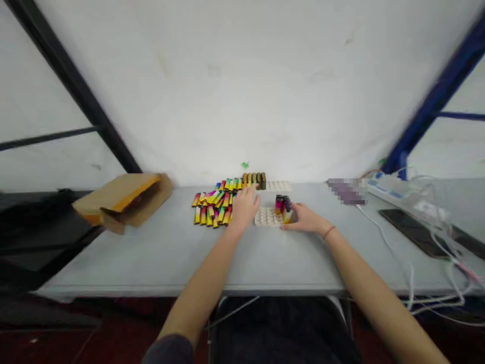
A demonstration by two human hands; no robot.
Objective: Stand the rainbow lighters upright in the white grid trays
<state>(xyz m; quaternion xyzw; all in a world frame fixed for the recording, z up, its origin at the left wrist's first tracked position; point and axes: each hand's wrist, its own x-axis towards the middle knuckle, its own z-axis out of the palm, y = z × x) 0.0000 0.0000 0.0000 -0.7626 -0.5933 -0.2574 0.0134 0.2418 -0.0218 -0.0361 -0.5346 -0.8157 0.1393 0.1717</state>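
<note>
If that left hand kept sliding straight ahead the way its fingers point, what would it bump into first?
Probably the short row of upright gold-and-black lighters just beyond the left hand, near the white wall; depth is hard to judge.

Matt, smooth grey finish across the table [170, 253]. Gleams glossy, like lacquered plastic or foil, on the lighters [212, 207] in red, yellow and magenta. Looks like matt, pale plastic in the dimpled tray [267, 218]. Dull, rough brown cardboard for the box [125, 199]. Shines dark and glassy on the phone [413, 230]. Smooth white plastic on the power strip [390, 191] and the cable [382, 236]. Matt, slightly uneven white on the wall [242, 91]; painted metal, by the look, on the black frame bar [76, 86] and the blue frame bar [435, 96].
</note>
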